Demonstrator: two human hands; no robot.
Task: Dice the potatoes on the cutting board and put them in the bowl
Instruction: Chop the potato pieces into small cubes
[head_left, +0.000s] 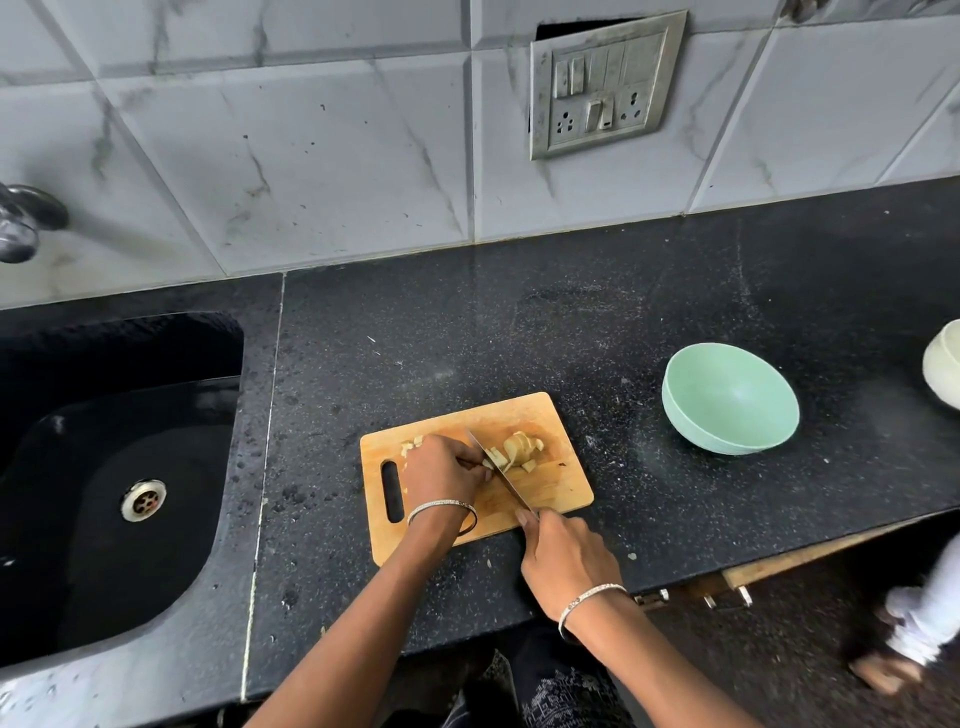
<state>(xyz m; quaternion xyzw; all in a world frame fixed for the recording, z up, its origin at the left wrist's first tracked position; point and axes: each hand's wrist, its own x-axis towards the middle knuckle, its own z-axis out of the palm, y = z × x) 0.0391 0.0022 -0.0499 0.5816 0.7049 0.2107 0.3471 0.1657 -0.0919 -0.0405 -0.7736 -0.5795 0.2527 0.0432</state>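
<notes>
From the head camera, the left hand (441, 467) lies knuckles-up on the cutting board (550, 488), its fingers curled down to hold the potatoes (514, 449) just left of the blade. The right hand (563, 558) is wrapped around the handle of the knife (501, 470) at the board's near edge, with the blade angled away across the pile. The potatoes are pale slices and chunks mid-board. A few diced bits (413, 446) sit beyond the left hand. The green bowl (730, 405) stands on the counter (571, 322) to the right, apart from the board.
</notes>
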